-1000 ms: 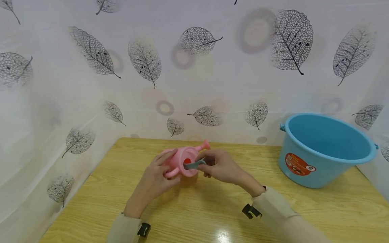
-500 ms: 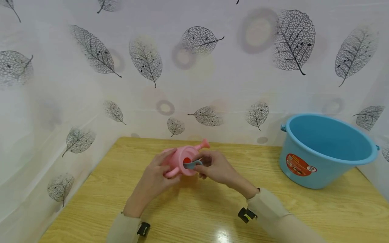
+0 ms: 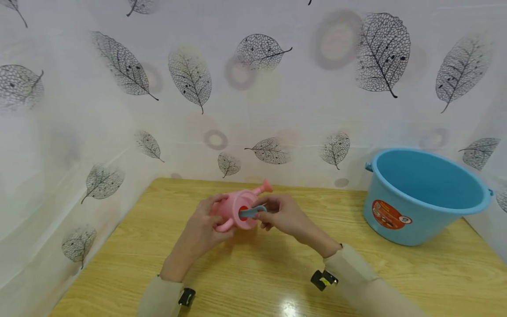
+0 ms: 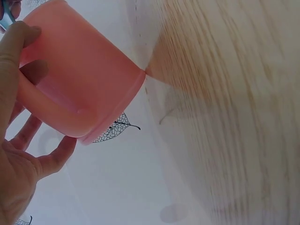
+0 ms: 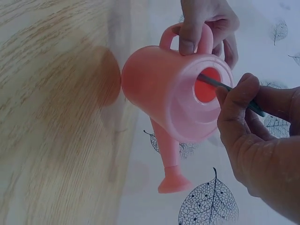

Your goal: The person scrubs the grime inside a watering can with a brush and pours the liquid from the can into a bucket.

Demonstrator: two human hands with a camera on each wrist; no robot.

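Observation:
A pink toy watering can is tilted in the middle of the table, its round mouth turned toward the head camera. The base edge meets the wood in the right wrist view. My left hand grips the can at its handle, fingers wrapped round it. Between thumb and fingers, my right hand pinches a slim blue tool with a curved handle, like a spoon's. The tool's far end passes through the can's opening and is hidden inside. The sprinkler spout points away from the hands.
A large light-blue bucket with a red label stands at the right of the wood-grain table. A white leaf-print sheet hangs behind the table and along its left side.
My right hand shifts slightly left, then a little back right, with the blue tool in the can's mouth; the tool's angle changes a little. My left hand and the can stay nearly still.

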